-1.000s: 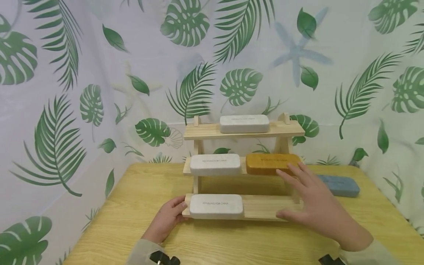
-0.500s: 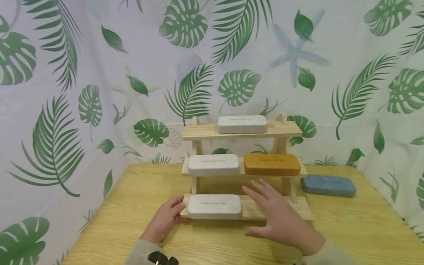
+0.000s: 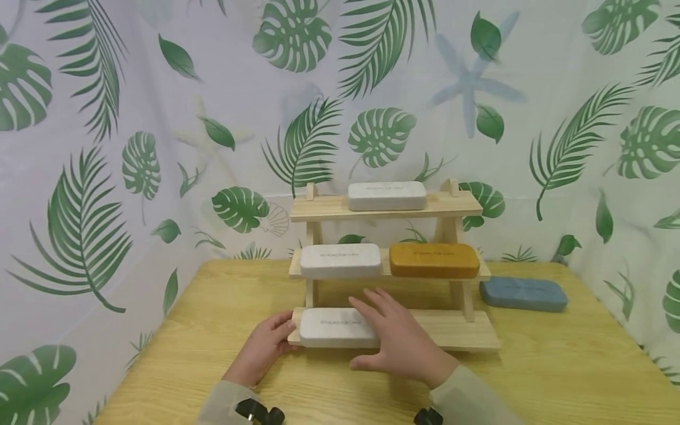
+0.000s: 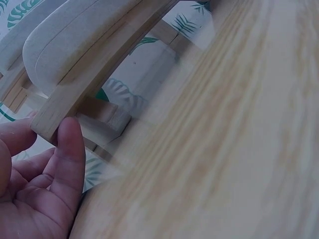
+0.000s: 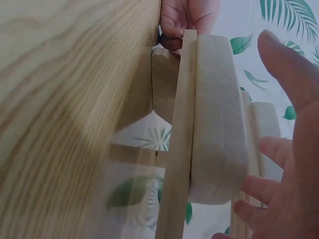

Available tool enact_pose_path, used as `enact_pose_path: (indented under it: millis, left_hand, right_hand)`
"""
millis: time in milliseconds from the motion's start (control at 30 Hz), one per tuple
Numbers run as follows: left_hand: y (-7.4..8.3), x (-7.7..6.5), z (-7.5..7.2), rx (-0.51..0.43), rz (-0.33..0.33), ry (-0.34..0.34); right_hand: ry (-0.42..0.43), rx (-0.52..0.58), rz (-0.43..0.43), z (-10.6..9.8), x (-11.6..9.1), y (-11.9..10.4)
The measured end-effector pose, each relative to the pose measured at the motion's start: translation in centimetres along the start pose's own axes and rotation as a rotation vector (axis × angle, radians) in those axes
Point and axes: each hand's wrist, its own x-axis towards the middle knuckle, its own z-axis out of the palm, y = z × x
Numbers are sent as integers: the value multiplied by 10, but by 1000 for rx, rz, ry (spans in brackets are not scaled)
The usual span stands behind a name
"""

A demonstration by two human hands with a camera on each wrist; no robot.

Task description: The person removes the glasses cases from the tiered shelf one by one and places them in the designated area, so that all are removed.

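A three-tier wooden display rack [image 3: 462, 330] stands on the table. At the left end of its bottom shelf, my left hand [image 3: 264, 348] pinches the board between thumb and fingers, as the left wrist view shows up close [image 4: 47, 174]. On that shelf lies a white glasses case [image 3: 332, 333] with printed lettering. My right hand [image 3: 401, 342] hovers with spread fingers at the case's right end, its fingertips overlapping it in the head view. In the right wrist view the fingers [image 5: 264, 189] are beside the case [image 5: 217, 124], curled round nothing.
Another white case [image 3: 340, 262] and an orange-brown case [image 3: 434, 262] share the middle shelf. The top shelf bears a further white case [image 3: 386, 198]. A blue case [image 3: 523, 294] lies on the wooden table [image 3: 558, 360] right of the rack. Leaf-patterned cloth [image 3: 382, 53] hangs behind.
My right hand has moved left and down, from in front of the orange-brown case to the bottom white case. My left hand keeps its hold on the rack.
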Motion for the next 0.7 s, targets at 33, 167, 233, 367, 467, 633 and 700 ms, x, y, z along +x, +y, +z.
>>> enact_pose_path:
  millis: [33,167,233,367,467,633,700]
  left_hand:
    - [1,0,0,2,-1,1]
    - [1,1,-1,-4,-4,-6]
    - [1,1,-1,-7,-4,-8]
    - [2,1,-1,-9,-1,-10]
    - [1,1,-2,-12,-2,-5]
    - [-1,1,-2,-11,2,-5]
    - [-1,0,-1,-16,-3,-8]
  right_hand:
    - [-8,0,4,1,2,0]
    - [-18,-19,10,3,9,-2]
    - [-27,-29,22,5,12,-2]
    - [-39,-50,40,11,19,-3]
    - [-44,-64,33,16,23,-5]
    - [-63,-85,36,19,27,-10]
    - [-69,-92,46,20,28,-11]
